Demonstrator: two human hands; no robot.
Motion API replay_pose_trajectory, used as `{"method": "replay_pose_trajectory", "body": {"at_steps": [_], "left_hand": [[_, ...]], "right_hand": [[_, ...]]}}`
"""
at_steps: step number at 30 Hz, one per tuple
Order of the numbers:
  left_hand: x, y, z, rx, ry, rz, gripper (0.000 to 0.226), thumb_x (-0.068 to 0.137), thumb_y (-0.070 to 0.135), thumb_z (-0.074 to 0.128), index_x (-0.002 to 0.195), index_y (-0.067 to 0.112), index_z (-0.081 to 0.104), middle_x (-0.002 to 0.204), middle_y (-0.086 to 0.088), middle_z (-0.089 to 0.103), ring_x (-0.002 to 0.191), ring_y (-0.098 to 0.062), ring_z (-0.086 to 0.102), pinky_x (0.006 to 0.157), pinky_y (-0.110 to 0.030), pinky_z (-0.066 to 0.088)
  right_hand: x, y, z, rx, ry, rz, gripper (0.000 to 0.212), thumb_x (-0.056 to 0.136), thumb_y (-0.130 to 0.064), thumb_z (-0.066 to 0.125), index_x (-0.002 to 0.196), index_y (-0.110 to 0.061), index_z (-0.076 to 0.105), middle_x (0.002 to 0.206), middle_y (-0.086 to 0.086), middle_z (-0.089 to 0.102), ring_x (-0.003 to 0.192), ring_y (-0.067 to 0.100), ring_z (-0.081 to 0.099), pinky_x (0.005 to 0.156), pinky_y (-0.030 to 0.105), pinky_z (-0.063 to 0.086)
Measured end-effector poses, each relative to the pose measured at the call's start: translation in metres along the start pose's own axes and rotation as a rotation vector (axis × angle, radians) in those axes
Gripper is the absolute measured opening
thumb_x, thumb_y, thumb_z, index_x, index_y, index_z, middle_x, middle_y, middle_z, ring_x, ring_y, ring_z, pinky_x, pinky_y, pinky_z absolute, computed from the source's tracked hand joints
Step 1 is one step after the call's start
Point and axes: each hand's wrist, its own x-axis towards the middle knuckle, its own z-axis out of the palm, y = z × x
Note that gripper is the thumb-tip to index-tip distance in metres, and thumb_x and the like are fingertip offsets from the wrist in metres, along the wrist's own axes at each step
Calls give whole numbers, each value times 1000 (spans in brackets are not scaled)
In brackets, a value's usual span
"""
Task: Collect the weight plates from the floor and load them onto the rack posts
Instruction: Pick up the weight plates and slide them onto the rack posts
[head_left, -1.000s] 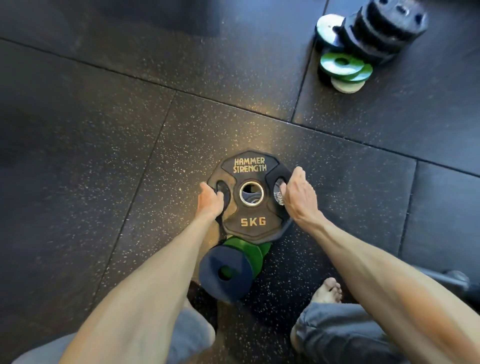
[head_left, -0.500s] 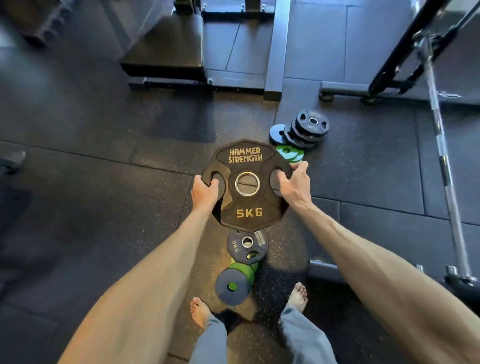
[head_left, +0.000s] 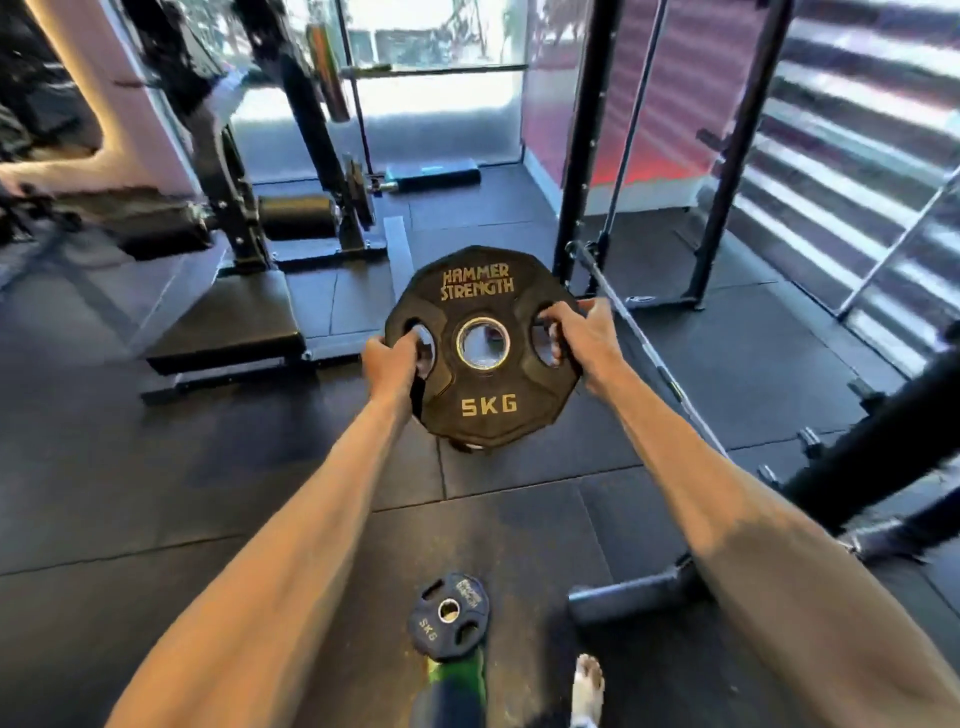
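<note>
A black 5 kg weight plate (head_left: 485, 382) with gold "Hammer Strength" lettering hangs in the air in front of me, face towards me. My left hand (head_left: 390, 364) grips it through the left handle hole, and my right hand (head_left: 582, 335) grips it through the right hole. A smaller black 5 kg plate (head_left: 448, 616) lies flat on the floor near my feet. Just below that plate a green and dark plate (head_left: 454, 686) shows, blurred. The black uprights of a rack (head_left: 589, 150) stand behind the held plate.
A barbell (head_left: 649, 358) slants across the floor on the right. A black bench machine (head_left: 234, 249) stands at the left. A dark rack foot (head_left: 634, 595) lies at lower right beside my bare foot (head_left: 588, 686). Rubber floor tiles run in between.
The plate has come up off the floor pile in both hands to chest height. My view has tilted up from the floor to the rack and window.
</note>
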Motion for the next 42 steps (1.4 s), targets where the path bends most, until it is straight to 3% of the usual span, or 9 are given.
{"method": "replay_pose_trajectory", "body": {"at_steps": [3, 6, 11, 17, 24, 27, 31, 37, 42], "left_hand": [[-25, 23, 8, 4, -96, 89, 32, 67, 29, 63, 89, 6, 64, 75, -8, 65, 65, -20, 62, 66, -37, 52], [-59, 45, 26, 2, -239, 131, 23, 75, 18, 62, 93, 4, 62, 60, -5, 57, 41, -12, 53, 56, -32, 45], [-123, 68, 72, -45, -490, 233, 33, 65, 39, 59, 88, 15, 60, 84, -9, 65, 77, -26, 61, 71, -39, 51], [-230, 81, 136, -164, -737, 322, 28, 83, 41, 57, 87, 13, 57, 71, -3, 58, 64, -19, 53, 62, -32, 43], [-352, 61, 226, -207, -969, 303, 49, 80, 63, 58, 86, 15, 60, 70, -3, 60, 63, -21, 57, 65, -38, 49], [-399, 51, 271, -201, -1072, 354, 59, 78, 72, 60, 86, 14, 58, 70, -2, 60, 62, -17, 56, 62, -37, 47], [-463, 48, 325, -215, -1150, 402, 44, 92, 53, 57, 93, 10, 54, 65, -1, 54, 46, -1, 50, 47, -20, 44], [-530, 55, 399, -232, -1298, 405, 42, 91, 56, 57, 94, 15, 52, 63, -2, 51, 49, -11, 48, 46, -24, 42], [-573, 58, 468, -269, -1399, 369, 48, 89, 54, 61, 95, 7, 52, 56, -2, 46, 43, -14, 41, 41, -27, 36]], "right_hand": [[-51, -28, -30, 120, 150, -85, 31, 87, -26, 60, 104, -10, 39, 50, 4, 50, 35, 17, 40, 37, 23, 36], [-101, -50, -65, 131, 346, -192, 33, 94, -36, 62, 101, -10, 42, 55, 7, 52, 37, 16, 43, 38, 23, 36], [-176, -70, -131, 88, 568, -305, 32, 95, -42, 61, 89, -24, 36, 63, 9, 53, 40, 16, 46, 44, 29, 38], [-250, -78, -225, -31, 883, -353, 38, 77, -72, 62, 88, -42, 42, 88, 16, 60, 68, 25, 55, 64, 39, 46], [-328, -59, -341, -84, 1211, -356, 36, 78, -68, 62, 87, -37, 46, 95, 15, 66, 80, 36, 64, 73, 49, 54], [-352, -52, -392, -80, 1298, -366, 36, 81, -64, 62, 90, -33, 46, 95, 12, 65, 84, 32, 65, 75, 45, 55], [-374, -48, -461, -114, 1408, -405, 34, 89, -52, 63, 96, -23, 47, 88, 3, 61, 80, 18, 62, 73, 32, 52], [-392, -48, -551, -129, 1546, -397, 53, 68, -83, 60, 87, -35, 47, 87, 13, 67, 77, 35, 66, 75, 53, 56], [-386, -44, -615, -43, 1539, -450, 43, 80, -63, 63, 95, -26, 47, 84, 1, 60, 72, 19, 60, 64, 29, 50]]}}
